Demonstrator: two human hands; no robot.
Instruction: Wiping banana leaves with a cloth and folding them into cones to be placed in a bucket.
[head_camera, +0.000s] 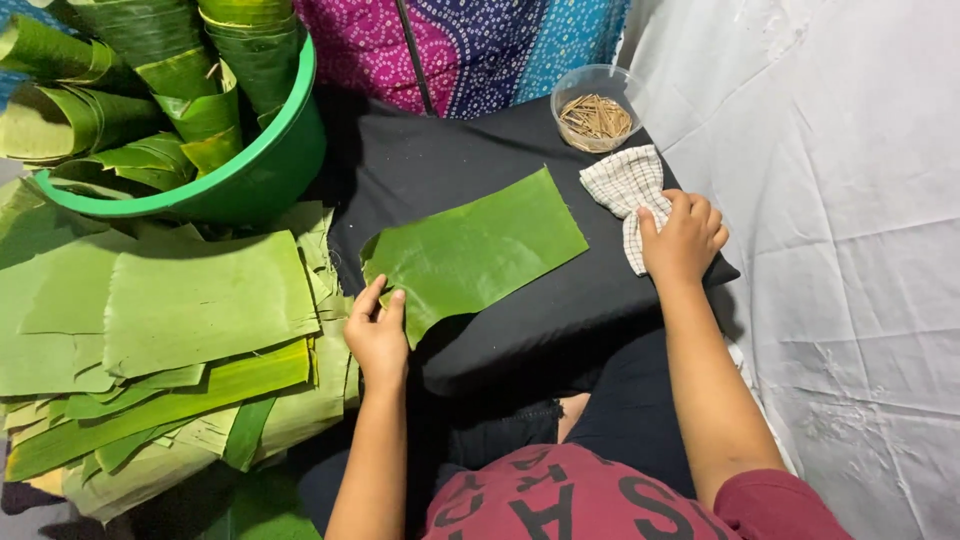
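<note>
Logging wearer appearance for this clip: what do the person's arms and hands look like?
Both hands, left and right, are bare: no gloves, rings or watch visible. Forearms are uncovered. A short maroon sleeve shows on the right arm; the shirt has dark lettering.

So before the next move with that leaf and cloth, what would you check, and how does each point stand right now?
1. Leaf lies flat on the black pad: ok, though its near corner hangs over the edge.
2. Left hand steadies the leaf: ok, fingers rest on its near corner.
3. Right hand has the cloth: ok, it rests on the cloth's near end.
4. Tub of sticks stands apart from the cloth: cannot tell, they look very close.
5. Leaf surface clean: cannot tell.
6. Leaf pile in reach beside the left hand: ok.
</note>
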